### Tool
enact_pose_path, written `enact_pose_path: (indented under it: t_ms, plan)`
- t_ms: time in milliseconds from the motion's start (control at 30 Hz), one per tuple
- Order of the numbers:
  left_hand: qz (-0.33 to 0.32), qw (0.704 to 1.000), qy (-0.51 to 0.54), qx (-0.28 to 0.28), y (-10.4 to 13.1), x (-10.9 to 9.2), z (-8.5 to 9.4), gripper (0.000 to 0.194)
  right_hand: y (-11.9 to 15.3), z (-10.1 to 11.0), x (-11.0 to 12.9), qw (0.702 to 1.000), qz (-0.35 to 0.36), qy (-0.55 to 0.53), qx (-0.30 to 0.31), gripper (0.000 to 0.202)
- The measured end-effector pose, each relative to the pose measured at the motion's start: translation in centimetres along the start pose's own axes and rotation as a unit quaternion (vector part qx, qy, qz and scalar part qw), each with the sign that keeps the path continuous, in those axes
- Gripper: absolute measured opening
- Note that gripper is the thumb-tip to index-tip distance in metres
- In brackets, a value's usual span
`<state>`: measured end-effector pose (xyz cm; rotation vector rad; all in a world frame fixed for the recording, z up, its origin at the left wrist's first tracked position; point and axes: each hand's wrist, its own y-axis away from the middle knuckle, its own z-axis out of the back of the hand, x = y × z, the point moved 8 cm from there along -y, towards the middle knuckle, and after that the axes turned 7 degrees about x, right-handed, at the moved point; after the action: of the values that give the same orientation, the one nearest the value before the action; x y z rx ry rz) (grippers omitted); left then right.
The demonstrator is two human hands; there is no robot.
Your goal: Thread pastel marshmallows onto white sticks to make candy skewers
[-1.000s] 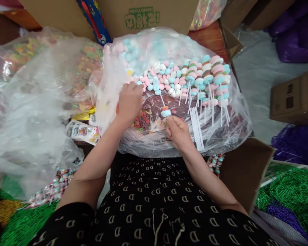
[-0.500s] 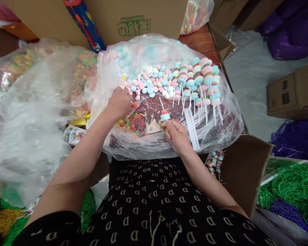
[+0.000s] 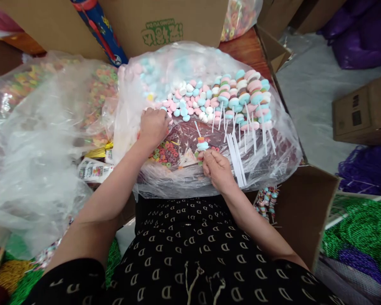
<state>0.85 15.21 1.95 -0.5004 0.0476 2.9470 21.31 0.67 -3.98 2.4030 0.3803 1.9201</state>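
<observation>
My right hand [image 3: 217, 166] is closed in a pinch round the lower part of a candy skewer [image 3: 202, 145]. Pastel and orange pieces are threaded on its white stick, whose bare tip points up and left. At the left edge of the loose pink, blue and white candies [image 3: 190, 94] rests my left hand [image 3: 154, 125], its fingers curled down. Whatever those fingertips hold is hidden. Just below that hand are small ring-shaped candies [image 3: 167, 152] in red, green and orange. Several finished candy skewers [image 3: 241, 95] lie to the right, sticks toward me.
White paper sticks [image 3: 237, 161] lie right of my right hand. Clear plastic sheeting [image 3: 269, 152] surrounds the work surface. Bags of ring candies [image 3: 103, 84] stand left, a cardboard box [image 3: 190, 21] behind. An open carton [image 3: 300, 207] at lower right holds wrapped skewers [image 3: 266, 201].
My left hand has shifted slightly right along the edge of the pastel candies. My right hand stays almost in place with the skewer. The whole view has moved a little.
</observation>
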Motion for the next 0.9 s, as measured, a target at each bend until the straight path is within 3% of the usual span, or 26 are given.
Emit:
enact_pose_path:
  t_ms: [100, 267, 367, 433, 500, 567, 633, 733, 900]
  plan:
    - [-0.015, 1.0, 0.005, -0.013, 0.2, -0.4, -0.9, 0.015, 0.0, -0.1, 0.0, 1.0, 0.008, 0.007, 0.005, 0.051]
    - [-0.003, 0.999, 0.027, -0.026, 0.2, -0.1, -0.8, 0.007, 0.1, -0.2, 0.4, 0.999, 0.012, 0.031, 0.01, 0.052]
    - [-0.007, 0.987, 0.157, -0.033, 1.6, -0.5, 0.1, 0.008, -0.1, -0.2, 0.7, 0.999, 0.019, 0.035, 0.014, 0.047]
    - [-0.025, 0.946, 0.323, -0.011, 3.3, -1.4, 0.0, 0.01, -0.6, -0.2, 1.2, 0.999, 0.037, 0.04, -0.001, 0.042]
    - [-0.044, 0.879, 0.474, 0.019, 5.1, -2.6, -0.8, 0.02, -1.1, -0.4, 1.9, 0.996, 0.072, 0.047, -0.019, 0.036]
    - [-0.046, 0.824, 0.563, 0.043, 6.9, -3.7, -1.8, 0.032, -1.6, -1.0, 2.7, 0.992, 0.111, 0.05, -0.023, 0.03]
    - [-0.039, 0.787, 0.613, 0.059, 8.2, -4.6, -2.8, 0.04, -1.9, -1.7, 3.3, 0.99, 0.132, 0.048, -0.015, 0.027]
    - [-0.02, 0.737, 0.671, 0.075, 9.4, -5.2, -4.0, 0.045, -2.0, -2.2, 3.3, 0.993, 0.111, 0.044, -0.009, 0.023]
    - [0.027, 0.659, 0.746, 0.095, 9.8, -4.8, -5.3, 0.043, -1.8, -2.3, 3.0, 0.996, 0.082, 0.028, -0.006, 0.022]
